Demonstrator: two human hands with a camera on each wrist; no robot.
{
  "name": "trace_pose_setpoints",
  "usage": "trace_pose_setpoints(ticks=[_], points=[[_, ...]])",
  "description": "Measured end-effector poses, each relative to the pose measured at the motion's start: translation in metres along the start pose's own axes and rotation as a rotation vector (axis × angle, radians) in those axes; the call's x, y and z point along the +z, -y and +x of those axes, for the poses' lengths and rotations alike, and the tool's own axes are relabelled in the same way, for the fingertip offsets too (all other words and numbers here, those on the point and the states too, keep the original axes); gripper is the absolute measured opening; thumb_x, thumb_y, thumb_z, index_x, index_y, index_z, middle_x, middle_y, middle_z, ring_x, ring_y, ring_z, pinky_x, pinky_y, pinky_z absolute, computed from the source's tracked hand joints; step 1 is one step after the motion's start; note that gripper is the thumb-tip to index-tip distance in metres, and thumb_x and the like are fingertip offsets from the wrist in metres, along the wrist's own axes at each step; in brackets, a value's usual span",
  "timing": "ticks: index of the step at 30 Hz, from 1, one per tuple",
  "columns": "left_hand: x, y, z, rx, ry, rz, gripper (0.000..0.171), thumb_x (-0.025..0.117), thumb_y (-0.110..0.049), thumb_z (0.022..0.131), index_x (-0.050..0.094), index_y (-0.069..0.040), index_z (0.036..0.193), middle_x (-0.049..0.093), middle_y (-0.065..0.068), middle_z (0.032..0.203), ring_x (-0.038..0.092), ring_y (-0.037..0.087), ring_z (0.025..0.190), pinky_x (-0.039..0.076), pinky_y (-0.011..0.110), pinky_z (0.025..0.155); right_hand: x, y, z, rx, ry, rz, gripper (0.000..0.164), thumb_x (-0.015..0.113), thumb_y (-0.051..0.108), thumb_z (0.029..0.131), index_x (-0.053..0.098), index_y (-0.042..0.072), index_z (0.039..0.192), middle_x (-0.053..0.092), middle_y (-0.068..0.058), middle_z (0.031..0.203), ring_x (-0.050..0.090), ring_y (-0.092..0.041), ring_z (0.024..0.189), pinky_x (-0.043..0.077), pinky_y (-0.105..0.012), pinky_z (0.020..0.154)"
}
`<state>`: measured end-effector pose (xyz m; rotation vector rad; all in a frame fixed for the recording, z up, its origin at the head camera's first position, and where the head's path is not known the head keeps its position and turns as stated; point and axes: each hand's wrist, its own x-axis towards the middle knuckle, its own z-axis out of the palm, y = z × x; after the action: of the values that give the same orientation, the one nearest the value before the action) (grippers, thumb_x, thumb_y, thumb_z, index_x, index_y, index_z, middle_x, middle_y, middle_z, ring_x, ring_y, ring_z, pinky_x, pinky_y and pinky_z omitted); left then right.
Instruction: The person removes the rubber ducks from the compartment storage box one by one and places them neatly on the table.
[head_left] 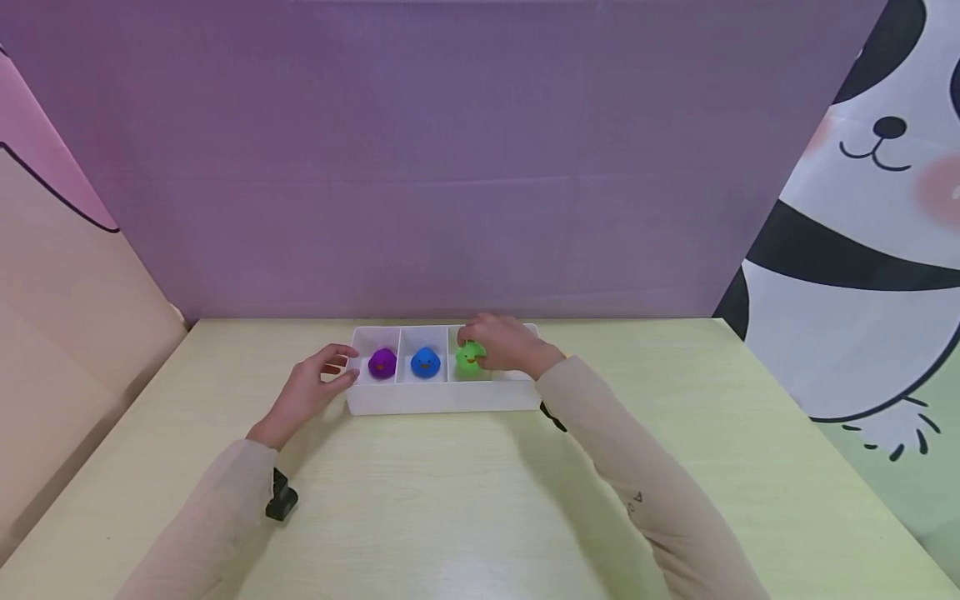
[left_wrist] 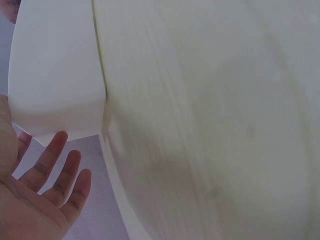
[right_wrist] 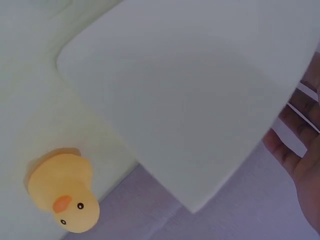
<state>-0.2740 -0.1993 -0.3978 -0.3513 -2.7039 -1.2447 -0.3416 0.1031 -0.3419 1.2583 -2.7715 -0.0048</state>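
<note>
A long white divided tray [head_left: 442, 400] lies near the back of the table. Inside it, a purple toy duck [head_left: 382, 363] sits in the leftmost compartment and a blue toy duck [head_left: 425, 362] in the one beside it. Over the third compartment my right hand [head_left: 504, 343] pinches a green toy duck [head_left: 470, 358]. My left hand [head_left: 303, 387] is at the tray's left end, fingers spread and loosely bent; in the left wrist view its fingertips [left_wrist: 61, 136] are right at the tray's edge. Under the right wrist, a yellow toy duck [right_wrist: 65, 187] shows beside the tray.
The light wood table [head_left: 450, 500] runs back to a purple backdrop [head_left: 450, 167]. A panda-print panel [head_left: 862, 350] stands at the right and a pale panel [head_left: 60, 333] at the left. My right forearm hides the yellow duck in the head view.
</note>
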Motion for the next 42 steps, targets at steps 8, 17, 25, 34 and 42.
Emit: trace_pose_setpoints(ticks=[8,17,25,34,42], points=[[0.000,0.000,0.000,0.003,-0.003,-0.002,0.032,0.059,-0.019,0.088,0.053,-0.009,0.119,0.058,0.022,0.115,0.057,0.037,0.103,0.048,0.049,0.086,-0.010,-0.004,-0.002,0.011,-0.022,0.007,0.030,0.073,0.010,0.074,0.066,0.014,0.103,0.064,0.000,0.103,0.057,-0.018,0.095,0.053,-0.034,0.076],[0.001,0.001,0.001,0.001,-0.004,-0.002,0.032,0.059,-0.020,0.089,0.053,-0.010,0.118,0.059,0.022,0.114,0.057,0.037,0.103,0.048,0.049,0.086,-0.025,-0.006,-0.008,0.022,-0.039,0.008,0.029,0.071,0.012,0.076,0.065,0.014,0.105,0.064,0.000,0.107,0.056,-0.018,0.099,0.052,-0.034,0.078],[0.001,0.001,0.001,-0.004,-0.001,-0.007,0.032,0.059,-0.020,0.089,0.053,-0.011,0.119,0.059,0.021,0.114,0.056,0.036,0.103,0.048,0.049,0.087,-0.037,-0.011,-0.016,0.032,-0.076,0.007,0.029,0.069,0.012,0.077,0.065,0.015,0.106,0.063,0.000,0.107,0.056,-0.018,0.097,0.052,-0.033,0.076],[0.002,0.001,0.000,0.013,-0.012,0.003,0.031,0.059,-0.020,0.089,0.054,-0.009,0.117,0.059,0.022,0.113,0.057,0.038,0.103,0.048,0.049,0.087,-0.046,-0.021,-0.030,0.056,-0.081,0.028,0.029,0.070,0.010,0.077,0.065,0.015,0.106,0.063,0.000,0.108,0.055,-0.018,0.098,0.051,-0.034,0.082],[0.002,0.000,0.001,0.013,-0.011,0.005,0.033,0.059,-0.020,0.089,0.053,-0.008,0.118,0.059,0.022,0.113,0.057,0.038,0.103,0.048,0.050,0.086,-0.050,-0.033,-0.046,0.078,-0.103,0.012,0.028,0.069,0.009,0.076,0.065,0.014,0.103,0.064,0.000,0.105,0.056,-0.019,0.093,0.050,-0.037,0.080]])
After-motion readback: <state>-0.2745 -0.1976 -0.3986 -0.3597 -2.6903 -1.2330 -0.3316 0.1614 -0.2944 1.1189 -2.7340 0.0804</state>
